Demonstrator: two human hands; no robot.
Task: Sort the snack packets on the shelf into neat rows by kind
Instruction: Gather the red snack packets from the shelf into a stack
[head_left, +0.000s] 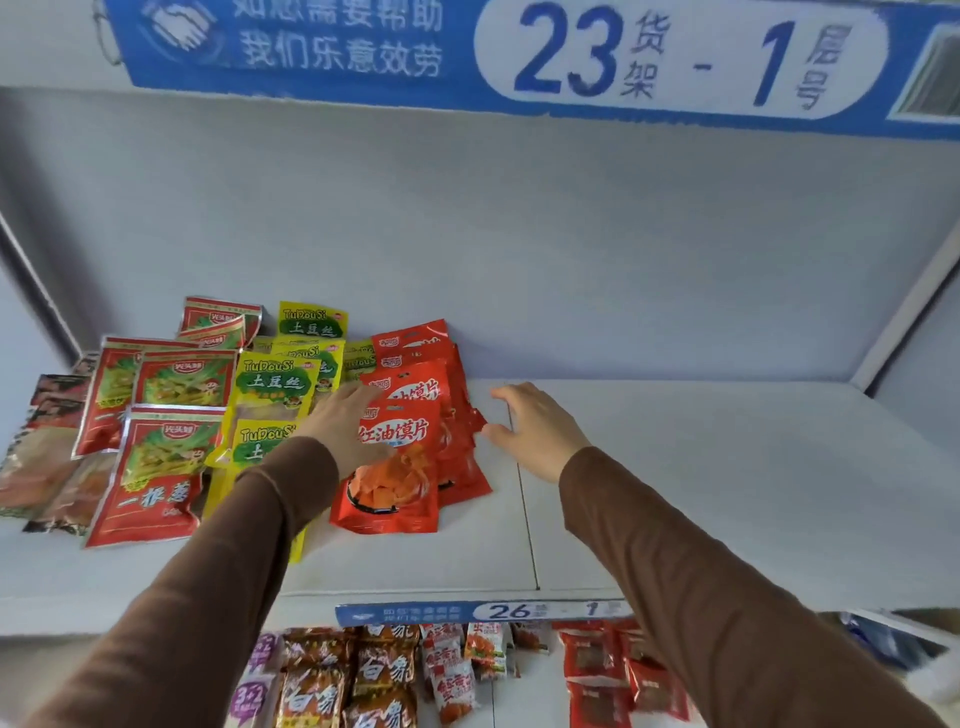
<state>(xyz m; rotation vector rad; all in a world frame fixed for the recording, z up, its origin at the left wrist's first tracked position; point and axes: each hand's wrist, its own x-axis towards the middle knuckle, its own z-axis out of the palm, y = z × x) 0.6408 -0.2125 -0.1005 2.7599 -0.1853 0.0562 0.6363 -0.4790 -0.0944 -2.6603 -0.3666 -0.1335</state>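
Snack packets (291, 415) lie in overlapping rows on the left part of the white shelf (675, 493). The left hand (345, 423) rests flat, fingers spread, on the front orange-red packet (392, 467) printed with white characters. The right hand (535, 428) hovers just beside that row's right edge, fingers loosely curled and holding nothing. Leftward run yellow packets (272, 384), then red-and-green packets (156, 467), then blurred dark ones at the far edge.
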